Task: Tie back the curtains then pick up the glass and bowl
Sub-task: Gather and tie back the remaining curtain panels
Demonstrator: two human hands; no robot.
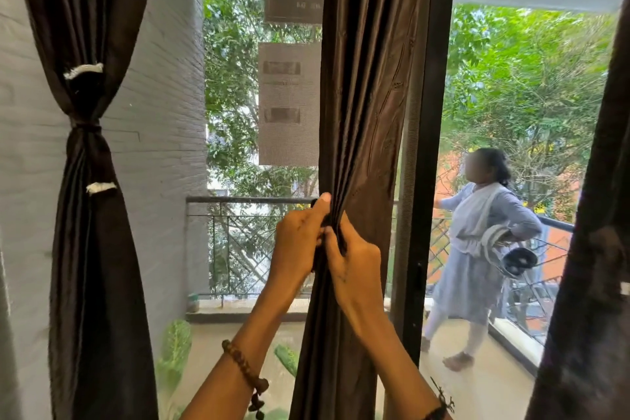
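A dark brown middle curtain [368, 95] hangs bunched in front of the window frame. My left hand [300, 242] and my right hand [354, 266] both grip its gathered folds at about railing height, fingers curled round the fabric and a dark tie between them. At the left, another dark curtain [88, 215] hangs cinched at its waist by a tieback [84, 126]. A third dark curtain [589, 249] hangs loose at the right edge. No glass or bowl is in view.
A dark sliding door frame [429, 147] stands just right of the middle curtain. Beyond the mesh lies a balcony with a metal railing [245, 201], where a person [477, 249] stands. A grey brick wall [153, 147] is at the left.
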